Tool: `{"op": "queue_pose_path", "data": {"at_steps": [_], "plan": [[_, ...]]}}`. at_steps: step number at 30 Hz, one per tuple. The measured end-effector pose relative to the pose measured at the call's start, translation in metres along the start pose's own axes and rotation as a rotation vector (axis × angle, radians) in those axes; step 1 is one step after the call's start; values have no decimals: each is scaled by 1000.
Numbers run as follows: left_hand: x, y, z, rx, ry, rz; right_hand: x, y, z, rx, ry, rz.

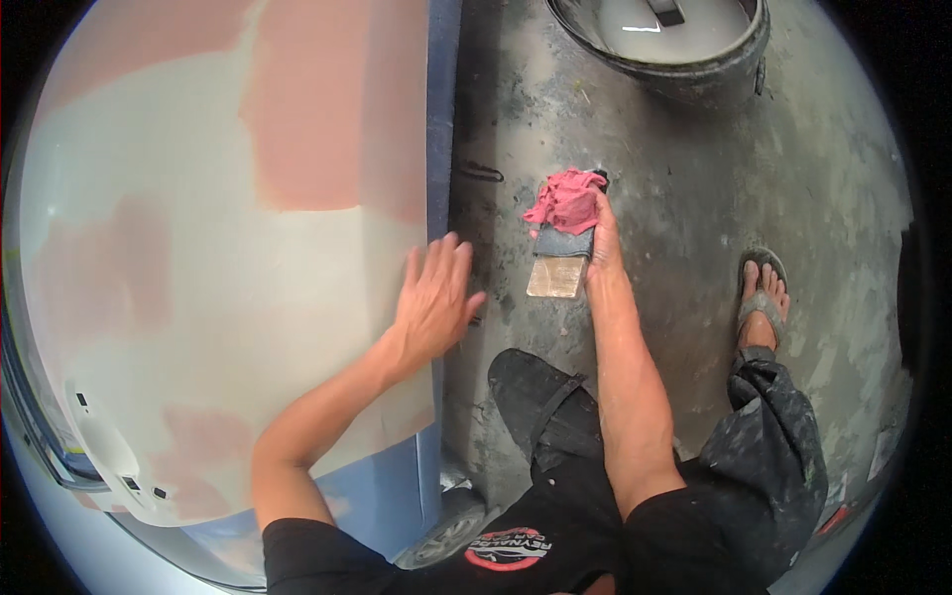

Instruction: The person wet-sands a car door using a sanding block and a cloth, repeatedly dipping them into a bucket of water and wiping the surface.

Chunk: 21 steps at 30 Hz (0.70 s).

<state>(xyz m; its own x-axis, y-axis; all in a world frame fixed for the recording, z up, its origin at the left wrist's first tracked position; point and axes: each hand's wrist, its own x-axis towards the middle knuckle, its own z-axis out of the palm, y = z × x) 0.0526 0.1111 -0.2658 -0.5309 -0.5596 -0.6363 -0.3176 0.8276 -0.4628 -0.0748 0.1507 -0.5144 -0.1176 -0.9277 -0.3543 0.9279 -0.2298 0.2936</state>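
from where i stand, the grey, stained, rough-looking floor (pixel 684 297) runs along the right edge of a broad, gently curved car panel (pixel 297 307), matte off-white with smooth pinkish patches and blue along its edge. beyond, on the floor, sits a round black bucket (pixel 709 87) of cloudy water (pixel 684 32). the left hand (pixel 432 297) is bare, its fingers loosely spread over the panel's right edge; i can't tell whether they touch it. the right hand (pixel 606 233) has its fingers closed on a flat, rectangular tan block (pixel 556 277), held above the floor, to the right of that edge. bunched at its far end is a crumpled, soft pink cloth (pixel 565 201); across its middle lies a dark grey abrasive-looking sheet (pixel 563 244). i'd judge this rubbing-down work: best to keep the sheet taut and wet, the block flat to the curve, the strokes light and even, and wipe often.
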Motion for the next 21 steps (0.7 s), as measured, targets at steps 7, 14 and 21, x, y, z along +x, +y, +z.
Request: {"op": "queue_pose_path", "data": {"at_steps": [7,14,21], "plan": [[130,45,-25,-811,526,177,0,2,36,-448,212,-208],[184,46,-87,-1117,830,91,6,-35,36,-284,69,-18],[313,90,-186,-754,1031,486,4,-51,8,-351,287,-31]]}}
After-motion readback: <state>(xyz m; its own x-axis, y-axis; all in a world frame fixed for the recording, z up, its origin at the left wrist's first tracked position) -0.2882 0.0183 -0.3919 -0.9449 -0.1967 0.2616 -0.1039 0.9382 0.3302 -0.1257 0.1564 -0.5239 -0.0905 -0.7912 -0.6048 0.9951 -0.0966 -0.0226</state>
